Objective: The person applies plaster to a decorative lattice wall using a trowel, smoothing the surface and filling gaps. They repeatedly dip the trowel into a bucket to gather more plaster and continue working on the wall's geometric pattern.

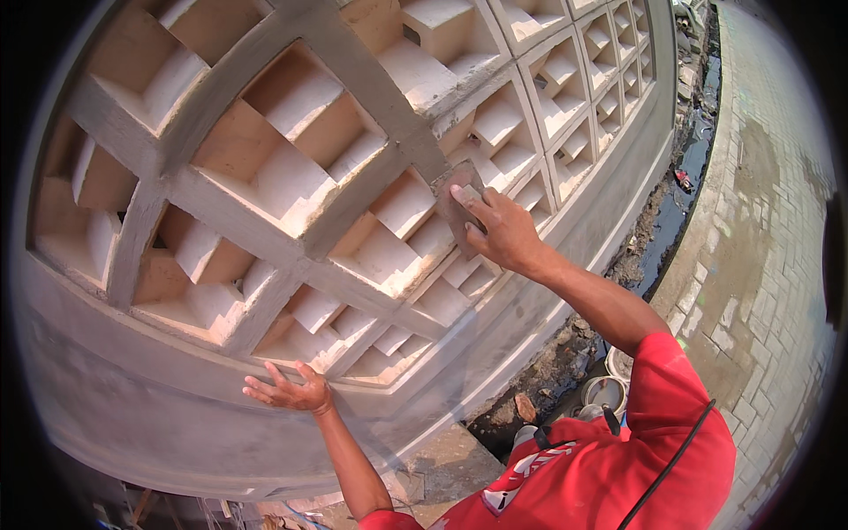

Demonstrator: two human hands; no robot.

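Observation:
In front of me stands a wall of pale openwork blocks [265, 181] framed by grey mortar bands [238, 212]. My right hand [505, 231] is closed around a flat, mortar-stained plastering trowel [458, 205]. Its blade lies against a grey band where block frames meet. Part of the trowel's handle is hidden by my fingers. Lower and to the left, my left hand [296, 389] holds nothing, its fingers spread beside the smooth grey ledge [203, 349] under the blocks. Whether it touches the ledge I cannot tell.
Along the wall's foot runs a ditch with dark water [685, 208] and rubble. Pale buckets [604, 393] stand by my right side. Farther right is a paved walkway [777, 238]. A concrete slab [450, 459] lies below, with debris at lower left.

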